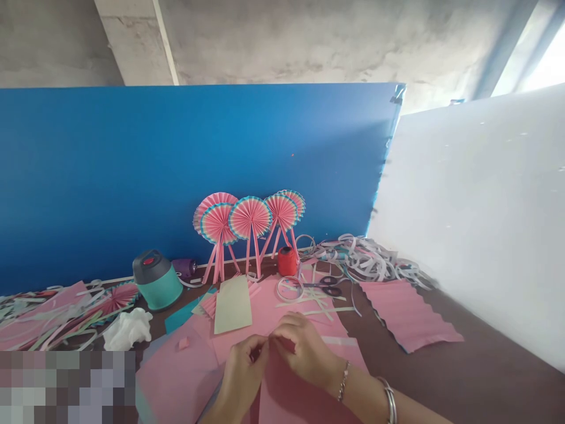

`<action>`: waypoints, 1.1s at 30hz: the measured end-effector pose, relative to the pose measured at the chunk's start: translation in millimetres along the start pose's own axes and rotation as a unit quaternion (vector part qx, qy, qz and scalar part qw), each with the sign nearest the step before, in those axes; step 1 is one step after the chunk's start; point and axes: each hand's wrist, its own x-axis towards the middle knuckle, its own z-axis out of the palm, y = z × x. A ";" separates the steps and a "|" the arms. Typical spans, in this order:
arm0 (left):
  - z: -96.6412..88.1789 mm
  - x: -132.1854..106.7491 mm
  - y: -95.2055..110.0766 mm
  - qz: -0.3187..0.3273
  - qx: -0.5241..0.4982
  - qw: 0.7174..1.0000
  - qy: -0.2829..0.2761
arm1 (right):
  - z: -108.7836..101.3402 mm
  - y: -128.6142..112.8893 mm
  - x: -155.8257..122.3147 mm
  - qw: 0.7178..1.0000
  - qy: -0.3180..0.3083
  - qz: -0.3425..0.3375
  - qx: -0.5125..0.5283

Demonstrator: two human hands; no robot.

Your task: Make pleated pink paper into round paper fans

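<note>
Over the pink paper sheets (300,406), my left hand (243,372) and my right hand (302,350) meet fingertip to fingertip. Each is closed in a pinch; whatever lies between the fingers is too small or hidden to name. Just beyond the hands is a pale yellow-green paper piece (233,305). Pink and bluish paper (176,368) lies left of my left hand. Past my right hand are dark-handled scissors (330,286), a roll of clear tape (290,289) and thin pale paper strips (324,309).
Pleated pink paper fans (250,218) lean against a blue partition (132,165). In front stand a red object (288,261) and a teal, grey-topped container (159,282). Crumpled white tissue (128,328) lies left; curled strips (366,259) and a pleated pink sheet (410,312) lie right.
</note>
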 end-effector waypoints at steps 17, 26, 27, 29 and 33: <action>0.0 1.4 -3.1 0.009 -0.003 1.000 0.002 | -2.0 0.8 1.6 1.000 0.004 0.011 0.008; 0.5 0.1 0.8 -0.001 0.001 1.000 0.003 | 0.5 -1.2 1.2 0.999 0.024 0.023 -0.013; -0.6 0.5 0.4 -0.002 -0.006 1.000 0.008 | -2.2 -0.3 2.8 0.999 0.034 0.035 -0.011; -4.3 2.1 -1.4 -0.010 -0.025 0.999 0.026 | -13.3 6.7 7.5 0.995 0.067 0.069 -0.010; -16.3 7.6 -5.3 -0.055 -0.064 0.994 0.066 | -58.4 48.0 15.3 0.965 0.190 0.182 -0.009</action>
